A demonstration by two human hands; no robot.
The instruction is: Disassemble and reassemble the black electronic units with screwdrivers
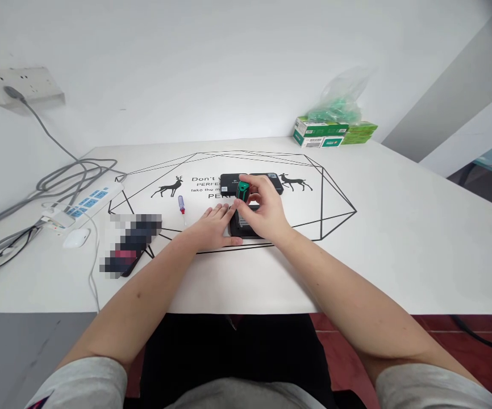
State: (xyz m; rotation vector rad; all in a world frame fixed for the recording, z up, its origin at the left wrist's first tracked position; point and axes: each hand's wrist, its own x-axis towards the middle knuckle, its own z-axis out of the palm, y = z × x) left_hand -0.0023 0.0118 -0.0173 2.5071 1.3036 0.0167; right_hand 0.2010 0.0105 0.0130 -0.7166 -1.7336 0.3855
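My right hand (267, 207) pinches the green and black handle of a screwdriver (242, 193) between thumb and fingers. The tool stands roughly upright over an opened black case (238, 228) with a grey part inside; its tip is hidden. At the case's left edge rests my left hand (217, 228), fingers stretched out and thumb along the near side. Behind my right hand lies a flat black panel (231, 185) bearing a small white label. A small screwdriver with a clear purplish handle (181, 203) lies to the left of my left hand.
To the left are a phone with a blurred screen (130, 247), a white earbud case (76, 237), a power strip (95, 203) and tangled grey cables (69, 170). Green and white boxes (320, 133) under a plastic bag (340, 102) stand at the back right. The tabletop (399, 244) is white.
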